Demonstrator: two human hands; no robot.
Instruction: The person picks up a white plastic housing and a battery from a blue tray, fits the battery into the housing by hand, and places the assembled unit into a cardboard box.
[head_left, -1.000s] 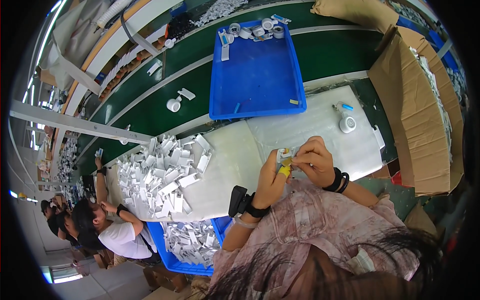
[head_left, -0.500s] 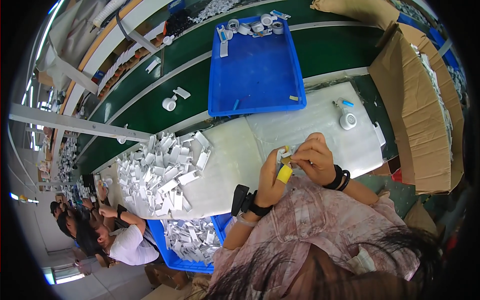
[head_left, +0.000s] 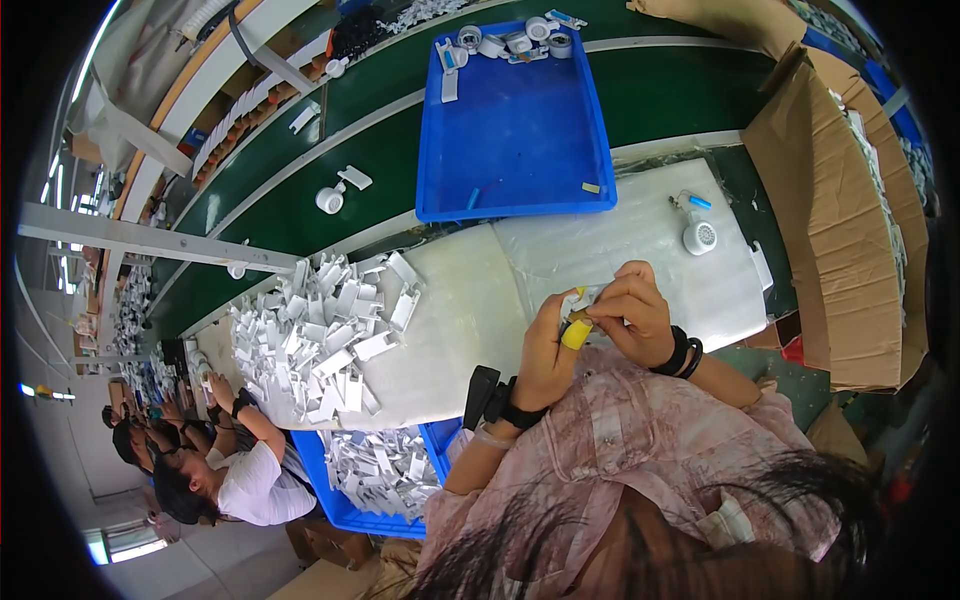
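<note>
In front of my chest, my left hand (head_left: 545,350) and my right hand (head_left: 638,312) meet over the mat. Between their fingertips is a small white plastic part (head_left: 587,297), mostly covered by the fingers; its exact kind does not show. My left hand grips it, and the closed fingers of my right hand pinch at its near side. Yellow wrapping (head_left: 576,333) shows at my left thumb. Beyond my right hand, a white round-headed unit with a grille (head_left: 699,237) lies on the mat, with a small blue cylinder (head_left: 700,202) next to it.
White plastic casings (head_left: 335,335) are heaped on the pale mat (head_left: 455,330) to the left. A blue tray (head_left: 515,215) with several round white units stands ahead. Below the mat's edge sits a blue bin (head_left: 345,512) of casings. A cardboard box (head_left: 830,230) stands right; co-workers (head_left: 250,480) sit left.
My hands stay together over the white part, with small finger shifts. The yellow-wrapped thumb has tilted and moved slightly up. At the left, a co-worker's arm has shifted.
</note>
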